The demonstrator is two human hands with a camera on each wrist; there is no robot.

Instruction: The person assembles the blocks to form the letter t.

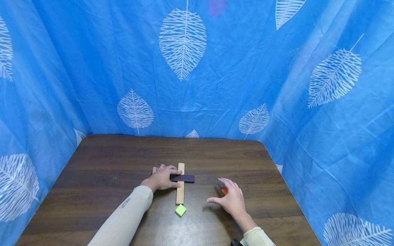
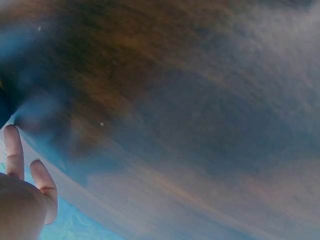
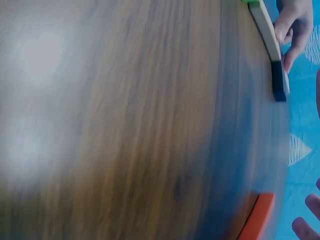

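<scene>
My left hand (image 1: 161, 178) pinches a dark purple-brown block (image 1: 187, 178) near its left end, index finger on the far side and thumb on the near side. A line shows across the block's middle. It lies crosswise over a pale wooden strip (image 1: 180, 196), and the two form a cross. Just off the strip's near end is a lime-green block (image 1: 180, 210). To the right, my right hand (image 1: 233, 200) hovers with thumb and fingers spread wide, nothing gripped. Partly behind it lies an orange-red block (image 1: 224, 191), also seen low in the right wrist view.
All the blocks lie on a dark wood-grain table (image 1: 117, 160) with rounded far corners. A blue curtain (image 1: 215, 85) with white leaf prints hangs behind and on both sides. The left wrist view shows mainly blurred tabletop.
</scene>
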